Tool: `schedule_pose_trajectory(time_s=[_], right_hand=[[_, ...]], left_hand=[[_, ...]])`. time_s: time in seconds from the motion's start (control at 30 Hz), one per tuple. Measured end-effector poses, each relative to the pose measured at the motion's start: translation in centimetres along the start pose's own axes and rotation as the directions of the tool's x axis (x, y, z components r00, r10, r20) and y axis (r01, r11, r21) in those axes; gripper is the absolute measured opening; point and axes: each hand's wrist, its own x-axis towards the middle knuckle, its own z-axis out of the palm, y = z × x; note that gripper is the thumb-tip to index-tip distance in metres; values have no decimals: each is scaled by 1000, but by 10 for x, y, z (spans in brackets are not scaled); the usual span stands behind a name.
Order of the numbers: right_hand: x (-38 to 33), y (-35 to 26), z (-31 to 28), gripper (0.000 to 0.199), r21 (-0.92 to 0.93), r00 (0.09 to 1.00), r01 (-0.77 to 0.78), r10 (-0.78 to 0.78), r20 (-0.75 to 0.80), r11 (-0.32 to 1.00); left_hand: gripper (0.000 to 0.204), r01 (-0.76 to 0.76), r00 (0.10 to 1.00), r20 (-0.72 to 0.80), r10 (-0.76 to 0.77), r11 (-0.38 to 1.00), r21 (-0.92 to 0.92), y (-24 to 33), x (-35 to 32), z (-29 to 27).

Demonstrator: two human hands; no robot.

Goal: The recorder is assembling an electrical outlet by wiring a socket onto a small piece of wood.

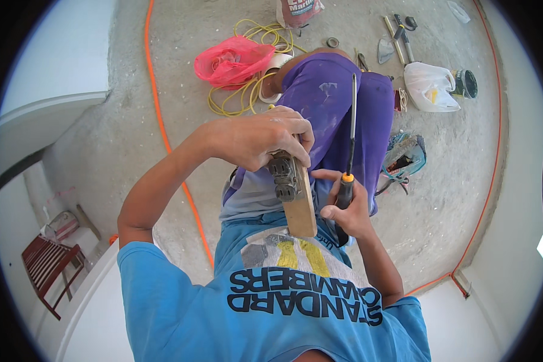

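Left grip (265, 142) is narrowed on the far end of a wooden block (301, 220), its fingers curled down over the top; right grip (351, 208) is wrapped around the handle of a screwdriver (352, 127), with the index finger reaching toward the block's edge, though whether it touches cannot be told. Both things are held in front of the person's waist, above the lap, the block on the left and the screwdriver just beside it on the right. Pale brown and bare at its near end, the block carries a black duplex outlet (285, 181) whose two slotted sockets sit one beyond the other along its left side. The screwdriver has a black handle, a yellow-orange collar and a long, thin metal shaft. Its long axis runs away from the torso, the tip pointing out over the purple trousers (314, 96) and leaning a little to the right, the butt toward the blue T-shirt (181, 301). The block's long axis runs nearly the same way, its near end pointing at the shirt and angled slightly right. Well apart from both, a pink plastic bag (235, 60) and a white plastic bag (429, 87) lie on the concrete floor (187, 30)
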Motion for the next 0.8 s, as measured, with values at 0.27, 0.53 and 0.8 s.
schedule_pose_trajectory(time_s=[0.27, 0.53, 0.8], right_hand=[[3, 4, 49, 41, -18, 990, -42, 39, -134, 999], [8, -17, 60, 44, 54, 995, 98, -98, 4, 994], [4, -33, 77, 45, 16, 991, 96, -97, 87, 995]], left_hand=[[42, 422, 396, -894, -210, 906, -26, 17, -61, 56], [22, -113, 153, -495, -855, 482, -869, 57, -73, 170], [76, -564, 650, -385, -655, -76, -822, 69, -37, 145]])
